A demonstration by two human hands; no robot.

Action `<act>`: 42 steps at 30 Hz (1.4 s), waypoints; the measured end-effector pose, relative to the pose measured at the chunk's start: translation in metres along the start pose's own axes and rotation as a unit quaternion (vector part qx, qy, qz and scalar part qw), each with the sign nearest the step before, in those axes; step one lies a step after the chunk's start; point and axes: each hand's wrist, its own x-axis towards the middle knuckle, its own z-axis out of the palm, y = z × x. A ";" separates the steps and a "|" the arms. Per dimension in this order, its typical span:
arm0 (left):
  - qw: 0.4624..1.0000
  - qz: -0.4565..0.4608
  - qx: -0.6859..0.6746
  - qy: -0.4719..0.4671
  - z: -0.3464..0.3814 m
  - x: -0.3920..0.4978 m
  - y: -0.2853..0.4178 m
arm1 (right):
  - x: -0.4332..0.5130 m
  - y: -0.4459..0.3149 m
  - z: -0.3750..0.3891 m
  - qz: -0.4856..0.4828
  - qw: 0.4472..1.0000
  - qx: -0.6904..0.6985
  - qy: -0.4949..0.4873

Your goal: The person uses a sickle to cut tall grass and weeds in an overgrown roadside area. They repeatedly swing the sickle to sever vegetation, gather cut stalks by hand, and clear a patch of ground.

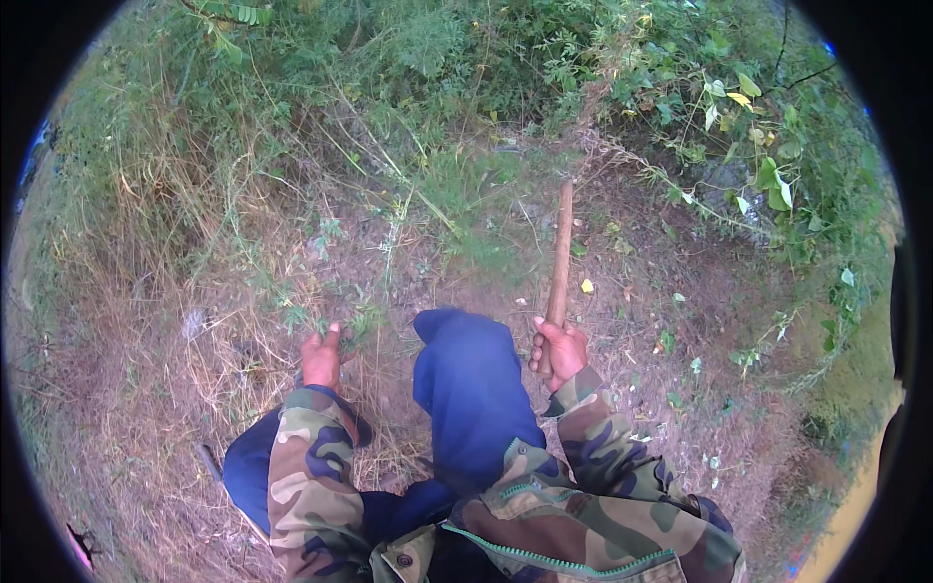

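Note:
My right hand (pixel 560 351) is closed around the lower end of a wooden tool handle (pixel 560 255), which points away from me. The handle's far end runs into dry, tangled plant stems, and whatever head it may have cannot be made out. My left hand (pixel 321 357) is low over dry grass, thumb up, beside a small leafy green weed (pixel 364 321); whether its fingers touch any stems is unclear. Both arms wear camouflage sleeves, and my legs in blue trousers (pixel 474 386) show between them.
Dense green brush (pixel 437 51) spans the far side. A leafy vine (pixel 774 182) hangs at the right. Dry grass (pixel 211 364) covers the ground at left, with a thin stick-like object (pixel 209 462) partly behind my left leg. Pale stalks (pixel 419 193) lean across the middle.

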 end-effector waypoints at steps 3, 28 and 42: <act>1.000 -0.012 -0.012 -0.003 0.005 -0.009 0.009 | -0.004 0.008 -0.007 0.024 0.998 0.058 0.010; 0.999 -0.012 0.006 -0.034 0.025 -0.005 0.013 | 0.150 -0.076 0.058 -0.034 0.985 0.166 -0.020; 0.991 -0.023 -0.040 -0.126 0.154 0.016 0.066 | 0.080 -0.010 0.049 -0.084 0.965 -0.235 -0.080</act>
